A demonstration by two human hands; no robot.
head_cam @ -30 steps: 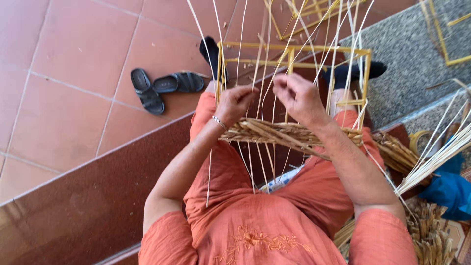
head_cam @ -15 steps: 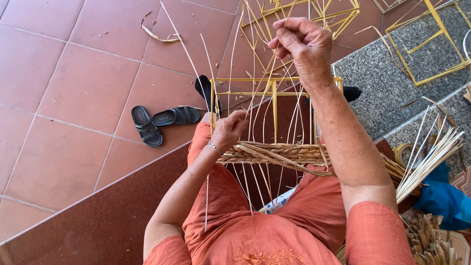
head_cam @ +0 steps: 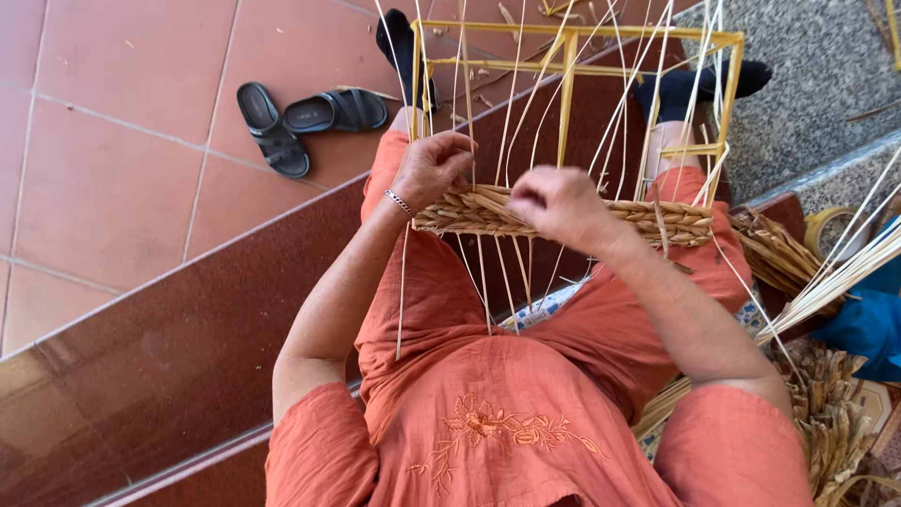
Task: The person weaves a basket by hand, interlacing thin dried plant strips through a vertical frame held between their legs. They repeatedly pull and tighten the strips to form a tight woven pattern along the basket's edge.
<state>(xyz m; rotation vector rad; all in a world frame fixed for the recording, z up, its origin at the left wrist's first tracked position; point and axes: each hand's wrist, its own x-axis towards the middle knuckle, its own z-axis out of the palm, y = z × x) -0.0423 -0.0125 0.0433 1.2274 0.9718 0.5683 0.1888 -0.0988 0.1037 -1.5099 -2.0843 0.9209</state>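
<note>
Person in an orange embroidered shirt is weaving a half-made basket of tan plaited straw [head_cam: 657, 221] around a yellow wooden box frame [head_cam: 566, 89] resting across the lap, above the red tiled floor [head_cam: 113, 160]. Left hand [head_cam: 430, 169] is curling over the left end of the woven band, fingers closed around it and touching one thin pale upright cane [head_cam: 466, 103]. Right hand [head_cam: 558, 205] is closing into a loose fist on the band's middle, pinching what looks like the working strand — the strand itself is hidden under the fingers. Step in hand seems to be tucking the weaver between uprights; the next pass probably calls for threading behind the neighbouring upright and pulling it snug. A pair of black sandals [head_cam: 300, 117] is lying on the floor, well apart. Bundle of loose straw [head_cam: 826, 422] at right is cut off by the edge — feet in dark socks are partly behind the frame.
</note>
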